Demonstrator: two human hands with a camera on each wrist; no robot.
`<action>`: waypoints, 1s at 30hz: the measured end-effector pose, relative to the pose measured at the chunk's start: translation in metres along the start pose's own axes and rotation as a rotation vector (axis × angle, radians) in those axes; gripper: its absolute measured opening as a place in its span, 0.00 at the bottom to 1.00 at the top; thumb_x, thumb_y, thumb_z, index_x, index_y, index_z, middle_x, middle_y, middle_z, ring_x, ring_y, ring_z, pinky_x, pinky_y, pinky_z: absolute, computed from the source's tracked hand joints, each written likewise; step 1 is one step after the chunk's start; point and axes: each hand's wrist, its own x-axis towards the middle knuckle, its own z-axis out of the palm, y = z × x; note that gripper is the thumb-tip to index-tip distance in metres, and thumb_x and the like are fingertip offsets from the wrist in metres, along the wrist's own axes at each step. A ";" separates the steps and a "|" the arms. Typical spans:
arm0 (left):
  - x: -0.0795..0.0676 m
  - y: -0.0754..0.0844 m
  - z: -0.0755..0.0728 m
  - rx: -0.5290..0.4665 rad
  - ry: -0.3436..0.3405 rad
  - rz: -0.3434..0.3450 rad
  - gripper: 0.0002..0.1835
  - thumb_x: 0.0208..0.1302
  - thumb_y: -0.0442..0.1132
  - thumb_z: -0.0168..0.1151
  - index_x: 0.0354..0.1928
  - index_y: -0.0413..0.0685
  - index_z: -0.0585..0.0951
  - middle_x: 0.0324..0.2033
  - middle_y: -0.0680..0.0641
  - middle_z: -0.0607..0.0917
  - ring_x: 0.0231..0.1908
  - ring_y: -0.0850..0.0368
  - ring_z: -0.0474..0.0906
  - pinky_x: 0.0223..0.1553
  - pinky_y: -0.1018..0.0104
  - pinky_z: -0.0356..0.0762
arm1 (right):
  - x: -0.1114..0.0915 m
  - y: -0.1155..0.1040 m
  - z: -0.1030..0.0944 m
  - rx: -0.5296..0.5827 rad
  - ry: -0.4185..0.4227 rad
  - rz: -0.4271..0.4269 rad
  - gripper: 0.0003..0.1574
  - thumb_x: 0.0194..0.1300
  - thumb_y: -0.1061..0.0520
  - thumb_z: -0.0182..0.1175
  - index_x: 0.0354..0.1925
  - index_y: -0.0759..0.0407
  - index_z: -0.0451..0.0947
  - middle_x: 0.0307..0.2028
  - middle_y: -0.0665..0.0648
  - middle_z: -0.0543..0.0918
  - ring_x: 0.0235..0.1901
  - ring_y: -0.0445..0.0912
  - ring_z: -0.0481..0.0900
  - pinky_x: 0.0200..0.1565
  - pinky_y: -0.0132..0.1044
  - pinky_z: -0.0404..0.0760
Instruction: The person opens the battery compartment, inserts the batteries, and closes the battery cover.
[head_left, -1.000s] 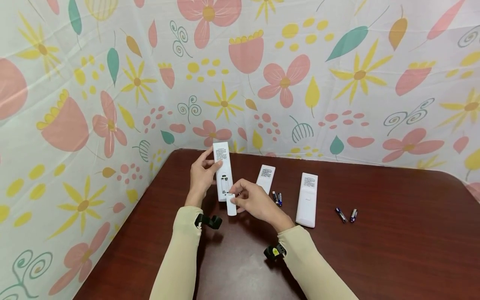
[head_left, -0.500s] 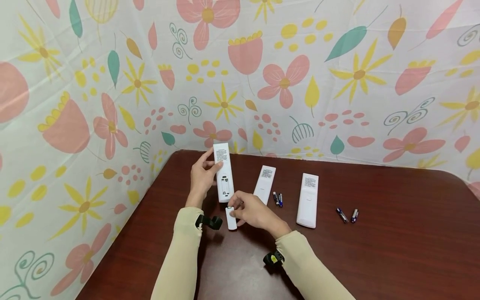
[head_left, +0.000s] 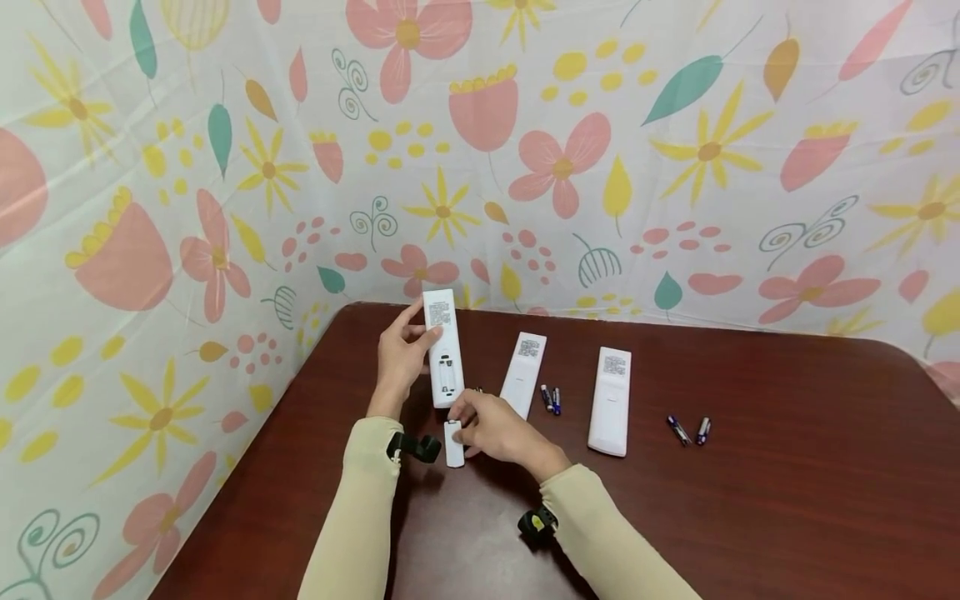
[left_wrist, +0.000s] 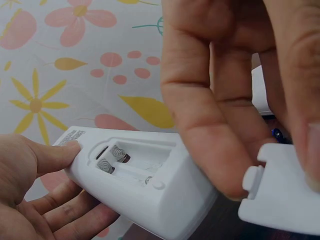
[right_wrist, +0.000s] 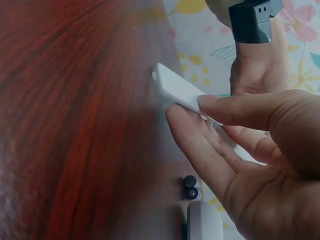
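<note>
My left hand (head_left: 399, 358) grips a white remote control (head_left: 444, 342), back side facing me, thumb on its label side. Its battery compartment (left_wrist: 135, 162) is uncovered, with coil springs showing and no batteries inside. In the head view my right hand (head_left: 498, 429) is just below the remote's lower end, pinching the white battery cover (head_left: 453, 444) between thumb and fingers. A small tab juts from the cover's end in the left wrist view, where the cover is apart from the remote.
Two more white remotes lie back side up on the dark red table (head_left: 787, 500): one remote (head_left: 522, 377) behind my right hand, another remote (head_left: 611, 402) further right. A battery pair (head_left: 551, 400) lies between them, more batteries (head_left: 690, 431) at the right. A floral curtain (head_left: 555, 167) hangs behind.
The right hand has drawn the battery cover down and away from the remote, baring the whole compartment. The left hand keeps its hold, nearly still.
</note>
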 end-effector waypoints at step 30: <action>-0.001 0.000 -0.003 -0.016 0.006 0.020 0.31 0.75 0.38 0.70 0.76 0.68 0.76 0.48 0.41 0.84 0.36 0.45 0.87 0.25 0.59 0.88 | 0.000 0.006 -0.002 -0.114 -0.044 -0.004 0.11 0.65 0.73 0.71 0.42 0.66 0.80 0.34 0.56 0.82 0.24 0.47 0.84 0.27 0.38 0.87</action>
